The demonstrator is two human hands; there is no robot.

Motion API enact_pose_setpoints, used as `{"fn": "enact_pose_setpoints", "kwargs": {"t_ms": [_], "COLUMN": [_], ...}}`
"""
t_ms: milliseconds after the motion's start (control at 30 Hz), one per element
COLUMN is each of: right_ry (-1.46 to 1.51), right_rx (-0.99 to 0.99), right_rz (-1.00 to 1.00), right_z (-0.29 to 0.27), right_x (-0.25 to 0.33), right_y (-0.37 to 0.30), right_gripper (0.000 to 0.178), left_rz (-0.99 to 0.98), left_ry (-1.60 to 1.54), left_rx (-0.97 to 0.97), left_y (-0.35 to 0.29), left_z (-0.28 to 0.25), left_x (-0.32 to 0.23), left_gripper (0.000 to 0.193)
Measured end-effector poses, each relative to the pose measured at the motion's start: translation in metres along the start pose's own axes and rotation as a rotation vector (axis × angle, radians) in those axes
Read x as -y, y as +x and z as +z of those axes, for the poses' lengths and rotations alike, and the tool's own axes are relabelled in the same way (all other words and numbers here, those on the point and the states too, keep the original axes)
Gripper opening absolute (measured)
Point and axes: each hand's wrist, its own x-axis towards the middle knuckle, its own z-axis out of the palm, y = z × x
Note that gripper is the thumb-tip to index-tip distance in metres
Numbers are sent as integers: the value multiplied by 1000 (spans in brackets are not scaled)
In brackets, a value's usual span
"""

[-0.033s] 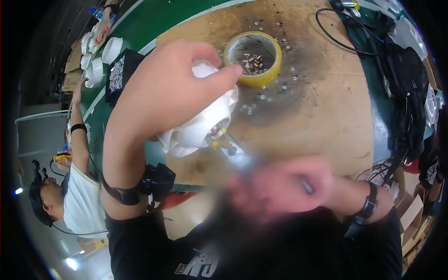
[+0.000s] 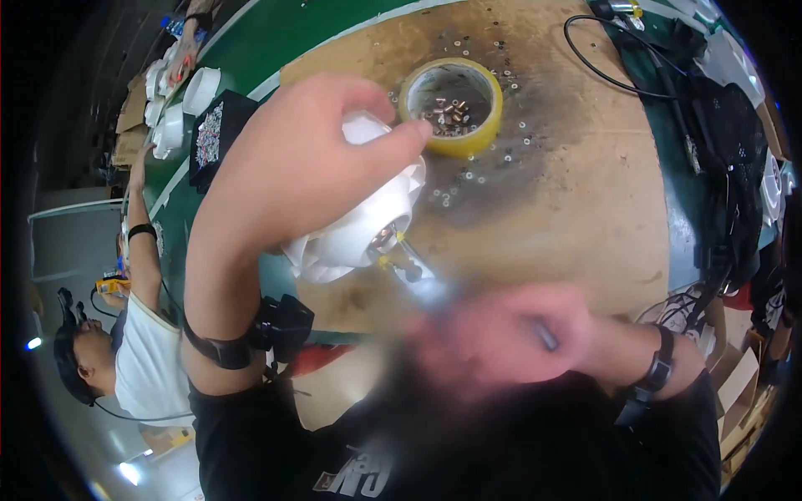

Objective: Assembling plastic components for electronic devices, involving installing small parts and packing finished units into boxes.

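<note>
My left hand (image 2: 309,159) is closed round a white plastic fan impeller (image 2: 334,246), tilted so that its hub faces toward me. A copper-coloured insert (image 2: 383,236) shows in the hub. My right hand (image 2: 510,338) is closed round a pair of pliers (image 2: 409,269), mostly hidden by the fingers and blurred. The two yellowish tips of the pliers sit apart, touching or right beside the hub. Just beyond my left fingertips stands a yellow tape roll (image 2: 479,144), with small copper bushings (image 2: 449,108) lying inside its ring.
Small washers (image 2: 445,198) lie scattered over a stained cardboard sheet (image 2: 585,217) on the green table. A black box of small pieces (image 2: 209,134) and white round parts (image 2: 201,90) stand at left, near a co-worker (image 2: 146,351). Black cables and a bag (image 2: 731,142) lie at right.
</note>
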Motion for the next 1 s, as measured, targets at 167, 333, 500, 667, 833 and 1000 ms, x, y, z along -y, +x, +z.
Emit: {"fn": "enact_pose_setpoints", "kwargs": {"t_ms": [167,333,500,667,833,1000], "right_ry": [332,-26,-175,-1602,-2067,-2604], "right_rx": [158,18,-81,-670,-920,-1244], "right_rz": [99,124,128,191,80,-120], "right_z": [-23,0,20,58,71,70], "right_x": [-9,15,23,18,4,-10], "right_y": [10,6,7,11,4,17], "right_gripper": [47,31,25,40,33,27], "left_rz": [36,-32,-23,23,-53,-171], "left_ry": [87,23,12,173,146,-129], "left_rx": [-26,-14,22,-36,-43,27], "left_y": [0,2,4,8,7,13], "left_z": [4,1,-3,8,8,-2], "left_x": [-4,5,9,-6,-9,9], "left_gripper": [34,42,37,46,49,46]}}
